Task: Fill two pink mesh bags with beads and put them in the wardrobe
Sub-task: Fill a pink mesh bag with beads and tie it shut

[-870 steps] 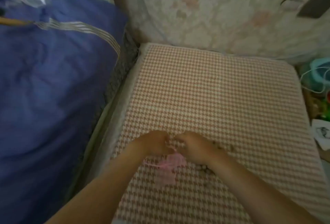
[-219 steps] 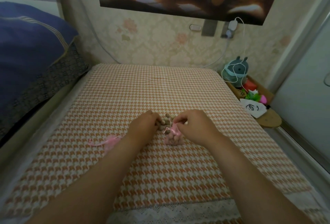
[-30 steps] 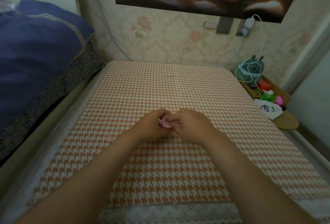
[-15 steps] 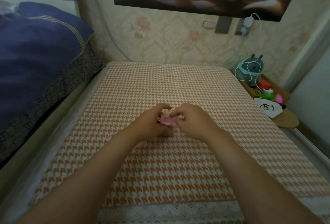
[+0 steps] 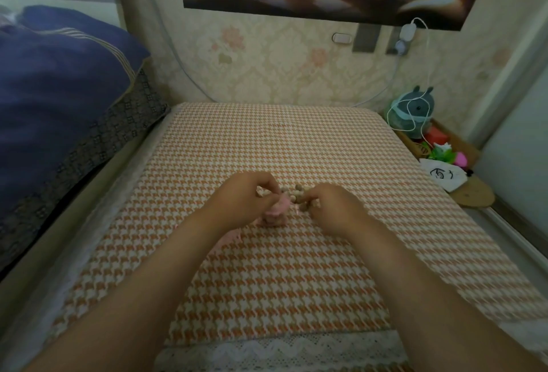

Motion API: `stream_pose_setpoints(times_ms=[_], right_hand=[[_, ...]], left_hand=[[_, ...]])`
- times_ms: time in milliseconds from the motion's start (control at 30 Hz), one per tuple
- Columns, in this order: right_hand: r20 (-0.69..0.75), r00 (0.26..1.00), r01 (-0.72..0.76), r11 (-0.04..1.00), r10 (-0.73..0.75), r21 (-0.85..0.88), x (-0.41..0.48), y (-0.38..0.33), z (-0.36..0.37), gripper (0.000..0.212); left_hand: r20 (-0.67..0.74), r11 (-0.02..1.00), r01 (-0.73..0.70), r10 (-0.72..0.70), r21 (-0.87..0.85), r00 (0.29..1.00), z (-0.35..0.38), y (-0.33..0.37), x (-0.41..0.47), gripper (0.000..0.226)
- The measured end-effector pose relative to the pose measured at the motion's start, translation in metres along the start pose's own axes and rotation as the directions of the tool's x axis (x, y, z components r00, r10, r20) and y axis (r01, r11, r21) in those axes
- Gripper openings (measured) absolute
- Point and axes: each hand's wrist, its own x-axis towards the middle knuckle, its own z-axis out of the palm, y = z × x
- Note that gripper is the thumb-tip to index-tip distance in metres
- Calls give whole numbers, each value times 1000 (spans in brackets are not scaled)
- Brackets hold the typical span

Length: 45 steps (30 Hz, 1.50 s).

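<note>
The left hand (image 5: 246, 198) has a narrow grip pinching the mouth of the small pink mesh bag (image 5: 277, 211), which sits partly filled on the orange-and-white houndstooth pad (image 5: 296, 268). The right hand (image 5: 333, 208) pinches small round brown beads (image 5: 298, 195) just beside it. The bag looks soft, light and floppy, best held by its rim; the beads would likely roll.

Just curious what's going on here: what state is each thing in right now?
pink mesh bag: upright, bulging, top pinched by left hand
beads: loose heap beside the bag
right hand: pinching beads from the heap
second bag: flat, mostly under the left forearm
charger: plugged into the wall
</note>
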Motion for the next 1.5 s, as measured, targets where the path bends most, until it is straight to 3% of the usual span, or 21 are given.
stream_pose_setpoints(times_ms=[267,467,633,867,1000,1167,1333,1400,1467,1500], right_hand=[[19,997,77,991,-75,-108,7,-9,18,29],[-181,983,16,990,10,140,7,-17,-2,20],[-250,967,136,939,-56,316,2,-36,-20,12],[-220,954,231,967,-205,103,-5,-48,-14,17],[-152,971,193,981,-185,37,-2,-47,-10,23],[-153,969,210,974,-196,82,-2,-45,-12,27],[-22,978,208,977,-209,-42,-2,-42,-11,25],[-4,982,191,980,-191,-48,-2,-42,-9,23],[-15,983,181,983,-181,-33,-1,-43,-7,22],[-19,985,170,985,-170,-28,-1,-43,-6,21]], left_hand=[[41,999,43,-42,-22,998,-1,3,-2,9],[69,998,67,-66,-17,995,-2,2,0,22],[68,995,90,-87,-39,994,0,-1,3,27],[44,992,56,-51,-114,998,2,-5,3,21],[48,988,77,-71,-137,996,2,-7,3,23],[61,976,107,-97,-189,993,-1,-8,5,29],[94,947,98,-73,-307,993,-3,-4,3,16],[145,925,121,-72,-360,987,0,-5,0,41],[194,941,138,-80,-308,978,6,-10,0,68],[186,958,132,-86,-255,979,9,-12,1,70]])
